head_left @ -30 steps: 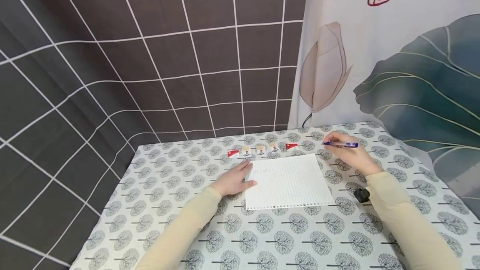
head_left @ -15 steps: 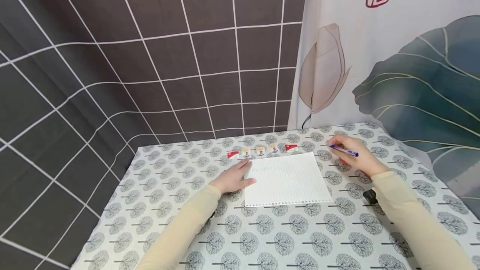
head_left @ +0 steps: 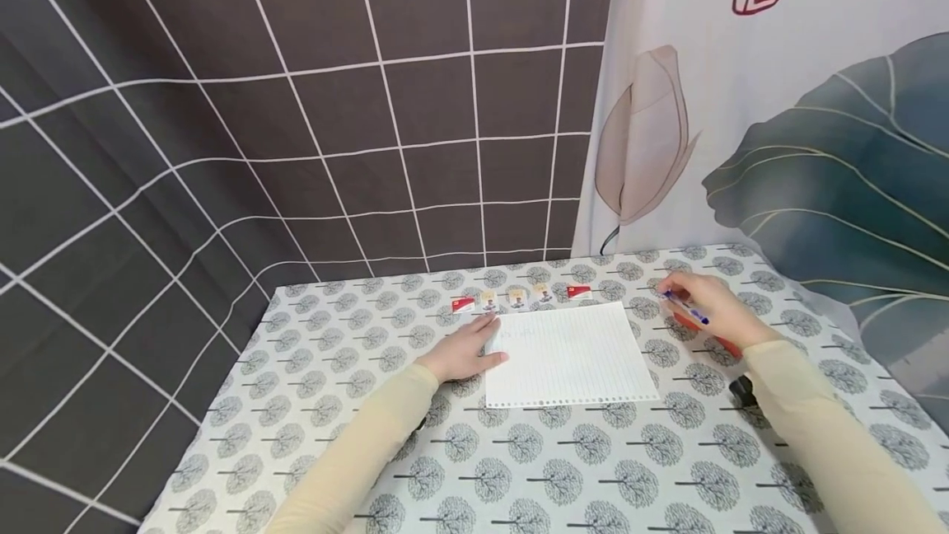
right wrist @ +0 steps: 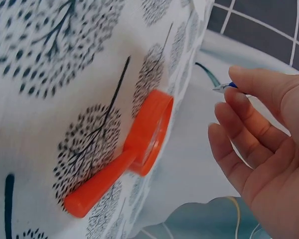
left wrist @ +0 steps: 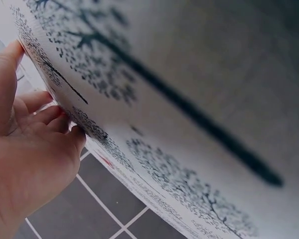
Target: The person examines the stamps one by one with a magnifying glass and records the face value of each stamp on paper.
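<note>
My right hand (head_left: 708, 303) pinches a blue pen (head_left: 688, 308) between thumb and forefinger, above the cloth to the right of the paper. In the right wrist view, the pen's metal tip pokes out past the fingertips while the other fingers are loosely bent. An orange magnifying glass (right wrist: 134, 149) lies on the cloth beneath this hand; in the head view the hand and sleeve partly cover it. My left hand (head_left: 461, 353) rests on the left edge of a lined sheet of paper (head_left: 567, 357), thumb spread from the fingers. Faint handwriting shows near the sheet's top left.
Behind the paper lie several small cards in a row, with a red-and-white card (head_left: 463, 304) at the left end and another red-and-white card (head_left: 579, 292) at the right end. A tree-patterned cloth (head_left: 311, 410) covers the table. Curtains (head_left: 415, 105) hang behind it.
My right hand has shifted rightward with the pen, which now slants more downward to the right. The orange magnifying glass has come into view under that hand. The left hand stays on the paper.
</note>
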Available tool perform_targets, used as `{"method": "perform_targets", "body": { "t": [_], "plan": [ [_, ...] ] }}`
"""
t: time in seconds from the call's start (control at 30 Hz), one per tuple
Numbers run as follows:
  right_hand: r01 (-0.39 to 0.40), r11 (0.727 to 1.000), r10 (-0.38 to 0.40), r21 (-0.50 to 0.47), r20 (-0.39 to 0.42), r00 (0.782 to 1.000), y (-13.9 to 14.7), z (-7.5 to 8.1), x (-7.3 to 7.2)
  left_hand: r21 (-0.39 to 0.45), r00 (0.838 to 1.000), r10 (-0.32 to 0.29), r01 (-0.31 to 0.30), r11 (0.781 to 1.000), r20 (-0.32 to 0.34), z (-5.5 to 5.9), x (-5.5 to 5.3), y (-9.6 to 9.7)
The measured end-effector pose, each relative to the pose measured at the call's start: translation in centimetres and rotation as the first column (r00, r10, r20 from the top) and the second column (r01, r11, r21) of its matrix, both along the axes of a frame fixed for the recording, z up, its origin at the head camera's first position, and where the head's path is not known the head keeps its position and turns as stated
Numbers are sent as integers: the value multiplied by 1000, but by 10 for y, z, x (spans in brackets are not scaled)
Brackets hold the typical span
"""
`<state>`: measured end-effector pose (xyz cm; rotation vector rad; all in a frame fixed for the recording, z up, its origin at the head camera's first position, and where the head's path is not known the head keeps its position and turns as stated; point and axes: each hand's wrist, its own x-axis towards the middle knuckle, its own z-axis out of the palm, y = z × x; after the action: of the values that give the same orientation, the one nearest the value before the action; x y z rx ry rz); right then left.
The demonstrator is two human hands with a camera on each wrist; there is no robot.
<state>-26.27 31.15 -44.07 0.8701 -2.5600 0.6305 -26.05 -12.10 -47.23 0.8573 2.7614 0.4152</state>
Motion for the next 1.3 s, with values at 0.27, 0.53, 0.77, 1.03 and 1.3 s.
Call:
{"method": "perform_targets", "body": {
  "t": [0.27,0.53,0.77,1.03,1.3],
  "plan": [
    [115,993,-119,29,246,962,4,0,-6,0,1000,10,-10,1000,-5,-2,1,1],
    [144,988,-153,51,305,940,2,0,-17,13,1000,18,-18,1000,3,2,2,0],
    [139,986,-163,95,317,935,6,0,-27,5,1000,24,-25,1000,12,-2,1,0],
    [143,981,-181,129,364,914,9,-5,-43,17,999,25,-25,1000,20,-3,1,0],
    [96,981,-152,167,364,919,4,-5,-55,9,1000,16,-16,1000,10,-2,0,0]
  ]
}}
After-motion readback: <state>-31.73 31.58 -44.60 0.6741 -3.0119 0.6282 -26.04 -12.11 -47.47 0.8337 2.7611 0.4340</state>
